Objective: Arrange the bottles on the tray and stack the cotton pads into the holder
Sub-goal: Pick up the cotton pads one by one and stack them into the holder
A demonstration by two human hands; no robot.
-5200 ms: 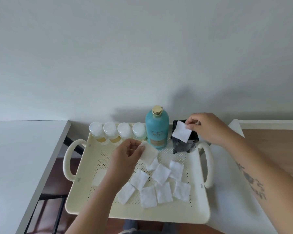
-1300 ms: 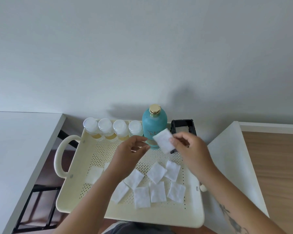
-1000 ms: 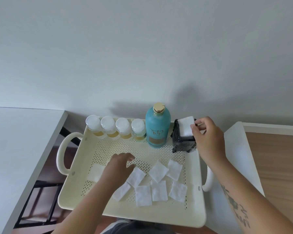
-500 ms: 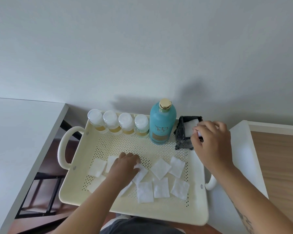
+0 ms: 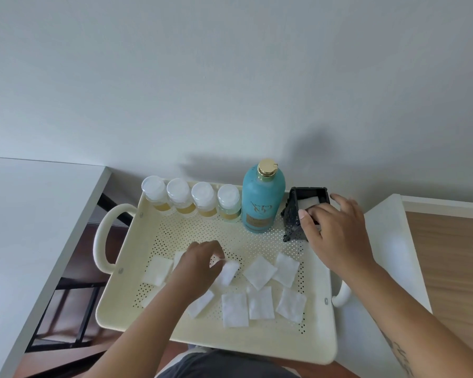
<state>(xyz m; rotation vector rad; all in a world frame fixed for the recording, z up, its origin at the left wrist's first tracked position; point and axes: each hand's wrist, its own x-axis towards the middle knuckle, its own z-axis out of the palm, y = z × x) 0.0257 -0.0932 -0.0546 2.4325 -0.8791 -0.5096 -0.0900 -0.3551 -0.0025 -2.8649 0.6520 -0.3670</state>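
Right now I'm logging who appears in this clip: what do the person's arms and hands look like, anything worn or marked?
Both arms are bare, with no sleeves in view. The left hand and the right hand show no gloves, rings or watch. The right forearm carries a dark tattoo near the frame's lower right corner.

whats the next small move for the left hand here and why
Probably lift the cotton pad that the left hand is pinching off the tray and carry it towards the black holder. The right hand rests at the holder's rim over a pad already inside, and many pads lie loose on the tray, so the stacking goes on.
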